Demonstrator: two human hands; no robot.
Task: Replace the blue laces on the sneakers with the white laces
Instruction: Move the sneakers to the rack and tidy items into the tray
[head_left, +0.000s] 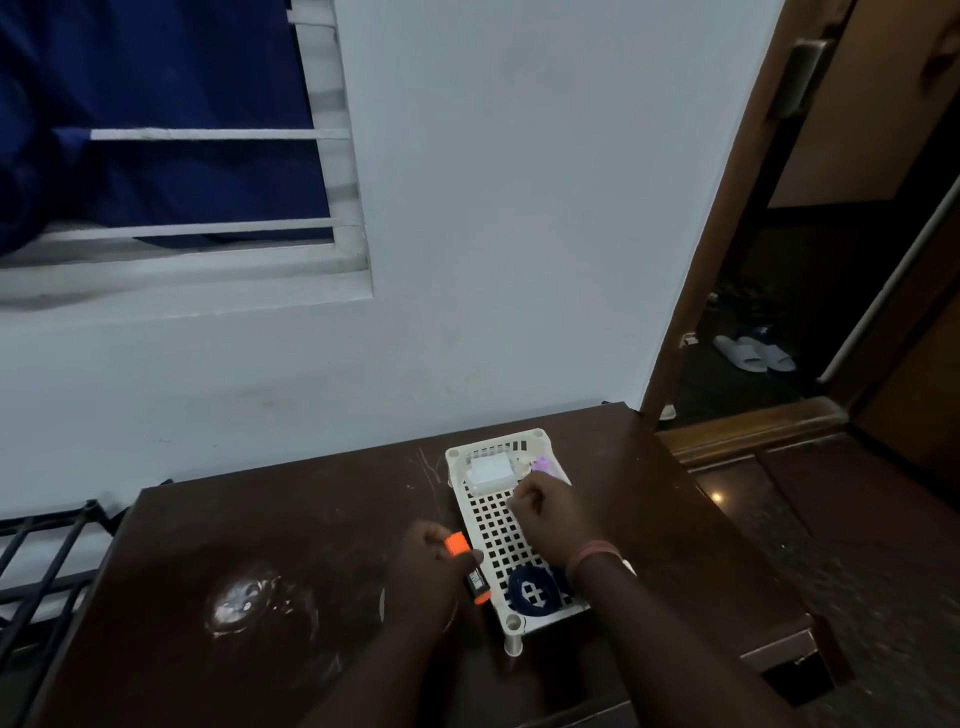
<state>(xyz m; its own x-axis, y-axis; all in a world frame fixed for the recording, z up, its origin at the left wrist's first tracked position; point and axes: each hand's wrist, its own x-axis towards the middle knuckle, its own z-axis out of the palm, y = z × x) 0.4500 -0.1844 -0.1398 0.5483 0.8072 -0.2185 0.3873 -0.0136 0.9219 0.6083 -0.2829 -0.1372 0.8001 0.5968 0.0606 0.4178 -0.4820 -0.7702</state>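
In the head view, on the white perforated tray (470, 496), a coiled blue lace (532, 592) was seen at six o'clock from the right hand (550, 512), whose fingers were curled, contents untellable. An orange marker (466, 567) was gripped by the left hand (428, 569), just beside the lace at nine o'clock. No sneakers or white laces were seen.

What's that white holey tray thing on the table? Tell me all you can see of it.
The white basket looks like plastic, a shallow rectangular tray with a grid of square holes, round corner sockets and a short leg at its near corner. It stands on the dark brown table, near the wall. Inside lie a white box, something purple and a dark blue coil. The right hand hovers over it.
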